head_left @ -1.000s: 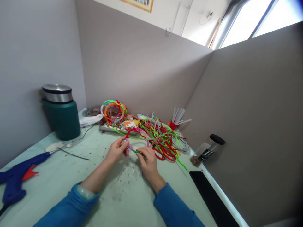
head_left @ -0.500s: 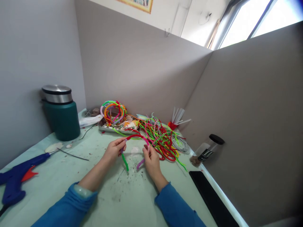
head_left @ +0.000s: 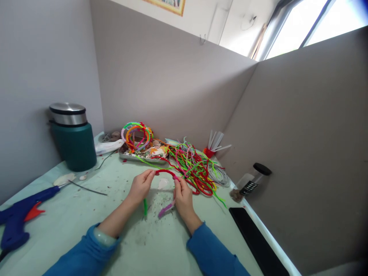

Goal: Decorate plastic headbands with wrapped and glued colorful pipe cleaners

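Observation:
Between my two hands a multicoloured pipe cleaner strip [head_left: 166, 171] arches up, red along the top and pink toward the right. My left hand [head_left: 142, 184] pinches it at the left side of the arch, and a green end hangs below that hand. On the other side my right hand [head_left: 182, 193] grips it with closed fingers, a purple end sticking out below to the left. Whatever lies inside the fingers is hidden. Just beyond my right hand is a tangled heap of pipe cleaners [head_left: 198, 168] in red, green, pink and yellow.
Behind my left hand, a metal tray [head_left: 143, 158] of shells bears pipe cleaner rings [head_left: 137, 136]. A blue glue gun [head_left: 28, 209] and green thermos [head_left: 74, 145] stand left. At right are a red holder of white sticks [head_left: 209, 152], a clear jar [head_left: 253, 182] and a black strip [head_left: 255, 237].
The arch has come slightly lower and flatter, with less pink showing. The green end now hangs straighter, and the purple end has swung left and down. Both hands keep their hold.

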`<state>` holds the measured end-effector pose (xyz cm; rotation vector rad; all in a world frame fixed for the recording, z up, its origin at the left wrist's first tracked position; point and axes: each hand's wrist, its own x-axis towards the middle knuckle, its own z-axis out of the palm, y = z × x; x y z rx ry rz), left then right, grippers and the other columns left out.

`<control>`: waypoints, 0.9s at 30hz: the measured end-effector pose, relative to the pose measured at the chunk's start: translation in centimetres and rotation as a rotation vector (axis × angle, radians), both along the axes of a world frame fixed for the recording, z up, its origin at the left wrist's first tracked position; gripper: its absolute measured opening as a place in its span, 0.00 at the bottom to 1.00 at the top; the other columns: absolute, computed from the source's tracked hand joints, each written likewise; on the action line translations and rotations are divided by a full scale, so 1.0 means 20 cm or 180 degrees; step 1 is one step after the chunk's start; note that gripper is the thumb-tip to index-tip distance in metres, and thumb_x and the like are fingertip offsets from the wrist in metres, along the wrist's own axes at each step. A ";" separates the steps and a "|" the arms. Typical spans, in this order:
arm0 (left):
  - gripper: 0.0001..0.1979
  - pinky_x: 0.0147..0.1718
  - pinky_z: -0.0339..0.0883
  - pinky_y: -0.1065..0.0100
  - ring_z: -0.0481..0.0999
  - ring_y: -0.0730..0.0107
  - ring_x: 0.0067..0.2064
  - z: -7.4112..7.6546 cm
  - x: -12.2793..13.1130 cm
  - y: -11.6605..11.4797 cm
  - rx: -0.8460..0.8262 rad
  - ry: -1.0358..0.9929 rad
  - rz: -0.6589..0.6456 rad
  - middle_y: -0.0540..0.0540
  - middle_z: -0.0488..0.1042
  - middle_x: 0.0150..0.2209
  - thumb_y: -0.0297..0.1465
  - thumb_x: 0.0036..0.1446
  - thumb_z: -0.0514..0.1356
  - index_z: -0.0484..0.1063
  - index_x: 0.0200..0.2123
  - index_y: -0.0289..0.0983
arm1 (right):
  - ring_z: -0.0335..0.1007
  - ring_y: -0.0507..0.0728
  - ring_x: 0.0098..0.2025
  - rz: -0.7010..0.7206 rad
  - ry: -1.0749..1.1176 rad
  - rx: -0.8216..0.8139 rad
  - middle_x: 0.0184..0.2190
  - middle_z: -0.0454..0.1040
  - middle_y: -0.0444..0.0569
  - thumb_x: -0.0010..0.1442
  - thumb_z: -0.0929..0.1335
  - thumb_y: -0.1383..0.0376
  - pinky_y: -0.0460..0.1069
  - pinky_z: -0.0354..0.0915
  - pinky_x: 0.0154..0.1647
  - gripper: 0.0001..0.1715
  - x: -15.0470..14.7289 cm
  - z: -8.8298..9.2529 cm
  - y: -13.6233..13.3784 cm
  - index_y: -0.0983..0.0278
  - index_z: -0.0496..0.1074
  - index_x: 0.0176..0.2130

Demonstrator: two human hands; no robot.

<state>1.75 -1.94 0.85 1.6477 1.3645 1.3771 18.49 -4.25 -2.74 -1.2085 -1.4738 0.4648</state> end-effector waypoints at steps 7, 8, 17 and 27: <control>0.20 0.14 0.46 0.73 0.51 0.75 0.12 -0.05 0.03 0.01 -0.0803 -0.0571 -0.0569 0.58 0.54 0.10 0.47 0.52 0.51 0.70 0.30 0.37 | 0.66 0.54 0.26 -0.0010 -0.0149 -0.0036 0.25 0.72 0.45 0.63 0.58 0.59 0.47 0.60 0.28 0.16 0.00 0.00 0.01 0.63 0.71 0.38; 0.20 0.13 0.44 0.74 0.50 0.76 0.12 -0.06 0.04 0.02 -0.0876 -0.0612 -0.0589 0.59 0.53 0.10 0.48 0.52 0.50 0.69 0.31 0.37 | 0.65 0.54 0.24 0.0018 -0.0130 -0.0109 0.22 0.70 0.44 0.63 0.58 0.59 0.46 0.59 0.26 0.16 0.00 0.00 0.01 0.63 0.71 0.39; 0.21 0.17 0.47 0.73 0.56 0.75 0.16 -0.12 0.05 0.04 -0.0638 -0.0266 -0.0286 0.56 0.56 0.12 0.48 0.53 0.51 0.63 0.19 0.38 | 0.63 0.53 0.25 0.0092 -0.0086 -0.0089 0.24 0.69 0.44 0.62 0.57 0.58 0.46 0.57 0.27 0.18 -0.01 -0.01 0.01 0.63 0.71 0.35; 0.23 0.12 0.44 0.74 0.51 0.77 0.11 -0.10 0.05 0.03 -0.1079 -0.0514 -0.0626 0.58 0.54 0.11 0.51 0.52 0.49 0.68 0.26 0.37 | 0.60 0.51 0.19 0.0322 0.0586 -0.0536 0.18 0.67 0.42 0.62 0.58 0.52 0.45 0.56 0.19 0.22 -0.01 -0.03 0.03 0.64 0.70 0.34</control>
